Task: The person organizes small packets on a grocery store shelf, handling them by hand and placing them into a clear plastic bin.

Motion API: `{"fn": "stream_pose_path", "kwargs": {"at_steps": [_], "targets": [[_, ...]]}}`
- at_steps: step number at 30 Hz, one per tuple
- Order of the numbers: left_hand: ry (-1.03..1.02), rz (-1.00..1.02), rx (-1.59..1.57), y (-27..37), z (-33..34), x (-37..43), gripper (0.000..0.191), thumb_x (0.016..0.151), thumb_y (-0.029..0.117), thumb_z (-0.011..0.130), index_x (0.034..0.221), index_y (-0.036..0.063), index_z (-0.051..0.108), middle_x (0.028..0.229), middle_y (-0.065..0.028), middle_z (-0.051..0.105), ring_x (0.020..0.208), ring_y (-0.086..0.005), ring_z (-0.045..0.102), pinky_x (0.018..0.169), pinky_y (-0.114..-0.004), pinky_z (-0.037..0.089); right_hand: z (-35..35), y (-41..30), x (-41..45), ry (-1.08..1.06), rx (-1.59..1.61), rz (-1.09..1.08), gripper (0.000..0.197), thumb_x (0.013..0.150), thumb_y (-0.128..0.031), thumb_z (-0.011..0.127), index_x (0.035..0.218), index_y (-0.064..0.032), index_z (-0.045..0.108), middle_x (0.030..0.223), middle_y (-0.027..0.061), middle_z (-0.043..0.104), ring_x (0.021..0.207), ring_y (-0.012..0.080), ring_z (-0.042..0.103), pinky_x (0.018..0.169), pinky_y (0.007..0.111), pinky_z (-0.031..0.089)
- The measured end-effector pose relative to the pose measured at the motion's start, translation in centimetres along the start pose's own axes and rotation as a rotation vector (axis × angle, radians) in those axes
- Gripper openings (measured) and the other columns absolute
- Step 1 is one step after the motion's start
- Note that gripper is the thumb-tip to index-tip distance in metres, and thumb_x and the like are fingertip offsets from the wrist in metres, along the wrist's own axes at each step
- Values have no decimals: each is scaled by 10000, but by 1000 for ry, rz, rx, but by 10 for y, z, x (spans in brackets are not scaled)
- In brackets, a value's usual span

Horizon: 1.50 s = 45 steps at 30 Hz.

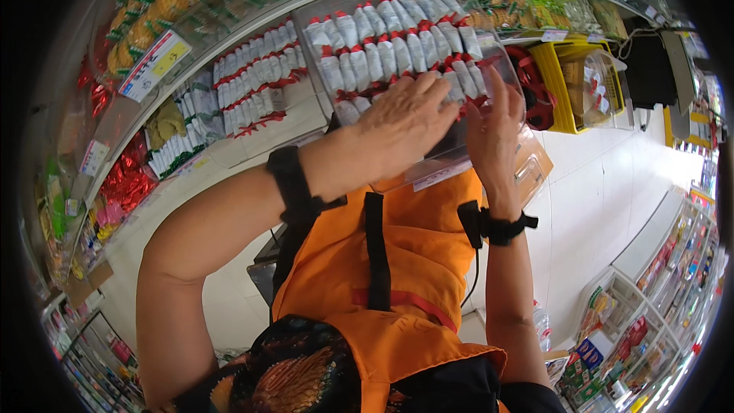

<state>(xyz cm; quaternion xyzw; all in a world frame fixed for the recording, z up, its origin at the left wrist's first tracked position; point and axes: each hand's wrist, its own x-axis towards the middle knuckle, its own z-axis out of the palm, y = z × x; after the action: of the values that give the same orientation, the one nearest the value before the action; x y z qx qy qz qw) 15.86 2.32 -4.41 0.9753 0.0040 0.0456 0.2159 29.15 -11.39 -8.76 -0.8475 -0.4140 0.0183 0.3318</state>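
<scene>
A clear plastic bin (395,180) stands tilted before me, against the front of my orange apron (424,229). Rows of small white packets with red ends (395,57) fill its far part. My left hand (407,120) reaches across the bin, palm down, its fingertips on packets in the nearer rows; what lies under the palm is hidden. Just inside the bin's right side is my right hand (496,132), thumb and fingers apart beside the end packets (471,77). Each wrist wears a black strap.
To the left, a shelf compartment holds more white-and-red packets (258,77). Bins of wrapped biscuits (178,0) line the shelf above. A yellow crate (545,77) with a clear container stands at the right. A cardboard piece (533,166) shows beside the bin, over a white tiled floor (596,183).
</scene>
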Motion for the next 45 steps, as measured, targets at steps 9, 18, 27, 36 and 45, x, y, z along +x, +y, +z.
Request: {"fn": "stream_pose_path", "kwargs": {"at_steps": [9, 18, 27, 36, 45], "targets": [[-344, -169, -250, -9, 31, -25, 180, 858, 82, 578, 976, -53, 564, 954, -173, 566, 961, -340, 629, 798, -412, 528, 3, -15, -16, -377, 127, -260, 128, 816, -41, 671, 940, -16, 651, 872, 152, 620, 894, 355, 562, 778, 408, 461], [62, -33, -406, 0, 24, -35, 175, 890, 68, 543, 940, -99, 562, 952, -187, 549, 900, -298, 600, 794, -368, 516, 10, -5, -20, -420, 49, -285, 189, 792, 27, 586, 980, 13, 595, 916, 191, 597, 909, 408, 553, 817, 478, 435], [580, -286, -533, -9, -12, -100, 157, 886, 51, 609, 1027, -18, 618, 945, -123, 607, 876, -235, 585, 771, -330, 504, 16, -59, -24, -516, 137, -388, 150, 913, -77, 606, 1042, -6, 635, 976, 146, 634, 889, 332, 568, 808, 406, 440], [455, -1242, -353, -189, 71, -209, 403, 833, 197, 705, 1122, -66, 605, 1100, -202, 646, 1001, -262, 638, 845, -379, 530, 10, -68, -27, -623, 167, -201, 143, 935, -46, 577, 1041, -5, 664, 969, 125, 647, 908, 313, 593, 794, 387, 470], [408, -1639, 6, -185, 91, -154, 823, 656, 489, 810, 1132, -58, 423, 1182, -217, 410, 1134, -361, 396, 957, -442, 373, -36, -98, -46, -532, 77, -79, 132, 949, -34, 572, 1031, 5, 667, 972, 129, 678, 845, 254, 657, 703, 353, 511]]}}
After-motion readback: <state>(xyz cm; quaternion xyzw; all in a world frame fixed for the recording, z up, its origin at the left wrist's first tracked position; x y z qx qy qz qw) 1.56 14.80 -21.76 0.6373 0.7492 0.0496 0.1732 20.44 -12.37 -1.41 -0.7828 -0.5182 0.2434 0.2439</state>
